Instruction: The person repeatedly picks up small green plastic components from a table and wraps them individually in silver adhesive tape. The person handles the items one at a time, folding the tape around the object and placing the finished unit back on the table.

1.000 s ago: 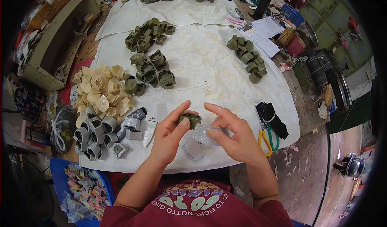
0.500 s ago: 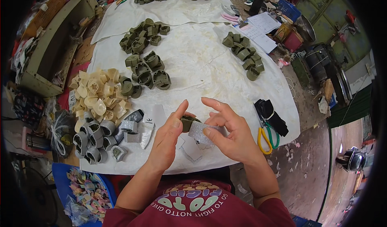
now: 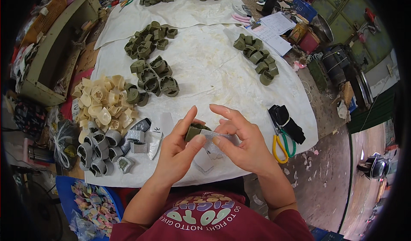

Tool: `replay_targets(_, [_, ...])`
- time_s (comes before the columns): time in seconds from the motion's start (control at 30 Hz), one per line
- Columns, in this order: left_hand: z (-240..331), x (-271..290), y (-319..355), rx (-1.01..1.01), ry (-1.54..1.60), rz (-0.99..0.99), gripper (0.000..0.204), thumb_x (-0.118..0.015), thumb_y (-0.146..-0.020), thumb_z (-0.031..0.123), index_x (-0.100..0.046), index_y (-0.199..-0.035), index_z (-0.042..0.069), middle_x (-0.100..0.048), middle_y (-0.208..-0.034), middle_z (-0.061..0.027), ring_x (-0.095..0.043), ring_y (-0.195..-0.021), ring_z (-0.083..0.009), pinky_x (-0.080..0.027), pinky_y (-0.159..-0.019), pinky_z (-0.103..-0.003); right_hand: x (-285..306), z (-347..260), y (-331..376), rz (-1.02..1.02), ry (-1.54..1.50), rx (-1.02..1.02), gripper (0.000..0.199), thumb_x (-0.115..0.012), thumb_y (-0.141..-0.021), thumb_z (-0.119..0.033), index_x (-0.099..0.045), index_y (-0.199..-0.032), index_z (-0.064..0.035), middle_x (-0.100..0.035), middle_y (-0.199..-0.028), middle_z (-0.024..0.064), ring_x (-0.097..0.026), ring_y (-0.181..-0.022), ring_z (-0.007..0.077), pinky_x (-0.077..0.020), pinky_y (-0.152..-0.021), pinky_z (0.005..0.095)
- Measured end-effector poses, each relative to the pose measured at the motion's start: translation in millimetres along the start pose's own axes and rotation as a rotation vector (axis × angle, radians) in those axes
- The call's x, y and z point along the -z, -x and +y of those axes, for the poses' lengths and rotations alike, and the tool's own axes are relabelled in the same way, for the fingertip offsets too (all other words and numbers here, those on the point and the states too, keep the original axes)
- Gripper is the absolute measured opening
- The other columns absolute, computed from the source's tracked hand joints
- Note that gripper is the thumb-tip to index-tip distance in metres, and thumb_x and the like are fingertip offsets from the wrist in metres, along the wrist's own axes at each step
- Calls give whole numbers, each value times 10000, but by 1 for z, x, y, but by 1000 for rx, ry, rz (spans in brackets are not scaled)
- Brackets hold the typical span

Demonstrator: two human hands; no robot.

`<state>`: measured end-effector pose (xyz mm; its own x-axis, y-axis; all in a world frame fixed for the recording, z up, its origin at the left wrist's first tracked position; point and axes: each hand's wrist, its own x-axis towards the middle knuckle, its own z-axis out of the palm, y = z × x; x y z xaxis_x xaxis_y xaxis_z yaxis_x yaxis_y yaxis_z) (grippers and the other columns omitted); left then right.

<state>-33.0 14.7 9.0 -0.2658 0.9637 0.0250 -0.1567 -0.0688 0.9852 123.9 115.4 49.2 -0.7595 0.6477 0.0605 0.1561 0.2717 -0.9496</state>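
Above the near edge of the white cloth, my left hand (image 3: 176, 157) grips a hollow olive-green shoe heel (image 3: 193, 132), its thumb against the front. A silver glitter strip (image 3: 209, 139) lies along the heel's right side. My right hand (image 3: 242, 149) pinches that strip between thumb and fingers. Fingers partly hide where strip and heel meet. Below them, another silver-edged piece (image 3: 204, 168) rests on the cloth. To the left, several silver-covered heels (image 3: 99, 149) sit in a cluster, beside loose silver strips (image 3: 139, 137).
Beige heels (image 3: 102, 101) are heaped at the left. Olive heels stand in groups at centre left (image 3: 152, 76) and at the right (image 3: 259, 56). Yellow-and-green-handled scissors (image 3: 280, 149) lie by a black bundle (image 3: 287, 123). A blue tub of scraps (image 3: 66, 198) stands below the table's left corner.
My left thumb has come in to press at the heel and the strip's left end. The strip now sits closer against the heel, and the view has shifted slightly.
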Motion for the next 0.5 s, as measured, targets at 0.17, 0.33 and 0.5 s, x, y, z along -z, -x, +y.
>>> replay_targets(0.17, [-3, -9, -6, -88, 146, 138, 803, -653, -806, -78, -244, -1484, 60, -545, -1204, -100, -561, -1032, -154, -461, -912, -298, 1, 11, 2, 267, 373, 239, 526, -659, -829, -71, -471, -1321, -54, -633, -996, 138, -599, -933, 181, -475, -789, 323])
replay_targets(0.33, [-13, -16, -7, -301, 85, 214, 937, -700, -756, -72, -149, -1499, 75, -577, -1216, -128, -559, -1116, -216, -430, -985, -354, -22, 57, 45, 240, -340, -49, 424, -712, -836, -176, -578, -1205, -18, -613, -1127, 91, -555, -1082, 211, -427, -943, 351])
replay_targets(0.5, [-21, -26, -5, -401, -127, 121, 957, -747, -740, -23, -168, -1496, 73, -592, -1235, -142, -413, -1313, -295, -282, -1103, -429, -37, 57, 27, 252, -1228, -101, 254, -671, -883, -173, -654, -1105, -51, -609, -1152, 68, -555, -1082, 178, -416, -968, 349])
